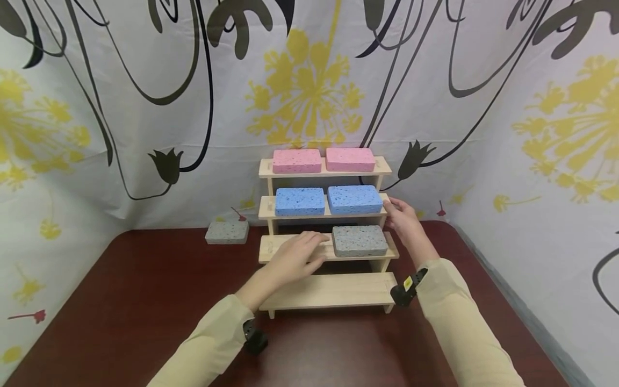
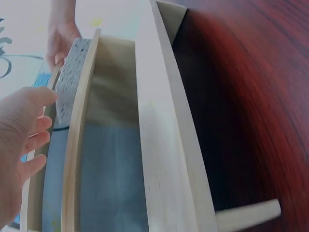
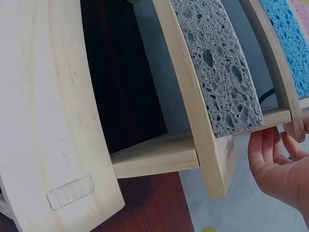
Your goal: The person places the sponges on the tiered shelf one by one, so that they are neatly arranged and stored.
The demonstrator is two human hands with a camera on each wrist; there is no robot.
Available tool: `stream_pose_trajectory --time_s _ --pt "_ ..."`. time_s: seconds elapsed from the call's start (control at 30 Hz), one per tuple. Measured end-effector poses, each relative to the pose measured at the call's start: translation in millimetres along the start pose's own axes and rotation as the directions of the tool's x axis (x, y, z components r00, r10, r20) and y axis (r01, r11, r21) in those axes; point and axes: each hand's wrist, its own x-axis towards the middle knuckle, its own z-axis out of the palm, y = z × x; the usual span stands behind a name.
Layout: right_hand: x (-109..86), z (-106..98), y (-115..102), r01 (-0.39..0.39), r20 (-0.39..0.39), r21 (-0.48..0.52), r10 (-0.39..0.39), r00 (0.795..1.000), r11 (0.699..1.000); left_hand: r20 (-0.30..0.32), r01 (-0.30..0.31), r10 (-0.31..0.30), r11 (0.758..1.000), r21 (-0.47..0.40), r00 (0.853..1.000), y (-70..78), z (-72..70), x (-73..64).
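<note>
A stepped wooden stand (image 1: 333,293) has four shelves. Its top shelf carries two pink sponges (image 1: 297,161), and two blue sponges (image 1: 300,202) lie on the one beneath. On the right half of the third shelf sits a grey sponge (image 1: 359,241); another grey sponge (image 1: 227,233) lies on the table to the left. My left hand (image 1: 301,252) hovers over the third shelf's left part, fingers loosely spread and holding nothing, fingertips left of the grey sponge. With thumb and fingers, my right hand (image 1: 405,223) grips the right end of the blue sponges' shelf.
The dark red table (image 1: 159,301) surrounds the stand. Behind and beside it hangs a white cloth (image 1: 232,107) with yellow and grey plant prints. The lowest shelf (image 3: 48,121) reaches out toward me.
</note>
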Motion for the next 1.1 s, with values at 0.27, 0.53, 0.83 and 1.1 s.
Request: stream_pose_trajectory --time_s 0.27,0.53,0.83,1.1 --pt "-0.1 -1.9 -0.5 -0.001 -0.003 -0.013 0.001 1.0 1.0 -0.133 -0.002 0.0 1.0 -0.011 0.991 -18.6 -15.9 -15.6" --pt "-0.5 -0.2 -0.7 -0.007 -0.002 -0.006 0.007 1.0 1.0 -0.232 0.008 -0.002 1.0 0.025 0.973 -39.6 -28.9 -32.7" --pt "0.9 1.1 0.6 -0.003 -0.005 -0.007 0.003 1.0 1.0 -0.355 0.139 -0.133 0.99 -0.008 0.926 -78.2 -25.2 -57.9" --pt "1.3 0.0 0.5 -0.006 -0.011 -0.017 0.006 1.0 1.0 -0.27 0.32 -0.31 0.947 -0.006 0.912 -106.9 -19.8 -77.9"
